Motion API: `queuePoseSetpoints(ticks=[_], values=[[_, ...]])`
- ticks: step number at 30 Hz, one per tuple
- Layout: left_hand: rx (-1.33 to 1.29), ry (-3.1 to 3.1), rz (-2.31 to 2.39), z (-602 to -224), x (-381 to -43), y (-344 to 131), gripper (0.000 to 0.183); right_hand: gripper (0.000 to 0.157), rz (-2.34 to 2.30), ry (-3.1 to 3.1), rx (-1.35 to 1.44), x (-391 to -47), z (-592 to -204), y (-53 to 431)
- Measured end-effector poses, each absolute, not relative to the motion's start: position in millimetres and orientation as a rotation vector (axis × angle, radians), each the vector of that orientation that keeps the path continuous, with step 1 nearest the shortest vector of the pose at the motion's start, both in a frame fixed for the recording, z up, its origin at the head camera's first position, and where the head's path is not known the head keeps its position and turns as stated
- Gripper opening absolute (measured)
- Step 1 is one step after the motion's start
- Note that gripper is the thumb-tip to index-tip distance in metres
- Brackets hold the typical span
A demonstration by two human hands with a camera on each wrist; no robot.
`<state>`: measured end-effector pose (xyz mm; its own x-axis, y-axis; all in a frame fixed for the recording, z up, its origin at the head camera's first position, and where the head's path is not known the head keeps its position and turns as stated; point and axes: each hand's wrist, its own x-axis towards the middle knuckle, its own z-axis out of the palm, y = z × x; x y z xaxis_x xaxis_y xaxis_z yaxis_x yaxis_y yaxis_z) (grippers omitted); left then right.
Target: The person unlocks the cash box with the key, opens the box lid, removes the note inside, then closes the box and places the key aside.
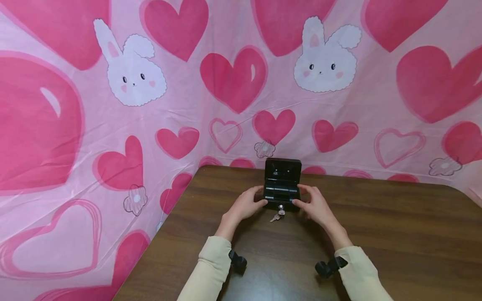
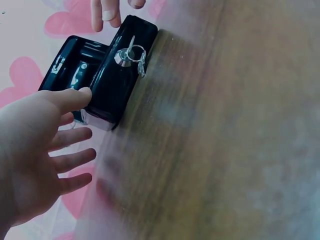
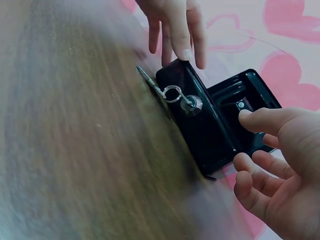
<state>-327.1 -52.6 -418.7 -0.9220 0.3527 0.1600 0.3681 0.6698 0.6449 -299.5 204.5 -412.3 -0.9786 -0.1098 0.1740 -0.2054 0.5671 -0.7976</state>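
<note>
A small black cash box stands near the table's far edge with its lid raised. A key sits in the front lock, and a ring with another key hangs from it. My left hand is at the box's left side, thumb tip at the front corner and the other fingers spread beside it. At the right side, my right hand has its thumb over the box edge and its other fingers loosely bent along the outside. Glossy black surfaces show inside the box.
The brown wood-grain table extends on both sides of the box. Behind and to the left hangs a pink cloth printed with hearts and rabbits. Black straps with small cameras are on both wrists, over cream sleeves.
</note>
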Motion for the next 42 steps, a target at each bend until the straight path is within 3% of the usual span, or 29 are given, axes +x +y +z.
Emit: queuePoseSetpoints(ticks=[42], values=[[-0.532, -2.912, -1.145, -420, -326, -53, 0.056, 0.068, 1.358, -2.766, 0.194, -304, -422, 194]])
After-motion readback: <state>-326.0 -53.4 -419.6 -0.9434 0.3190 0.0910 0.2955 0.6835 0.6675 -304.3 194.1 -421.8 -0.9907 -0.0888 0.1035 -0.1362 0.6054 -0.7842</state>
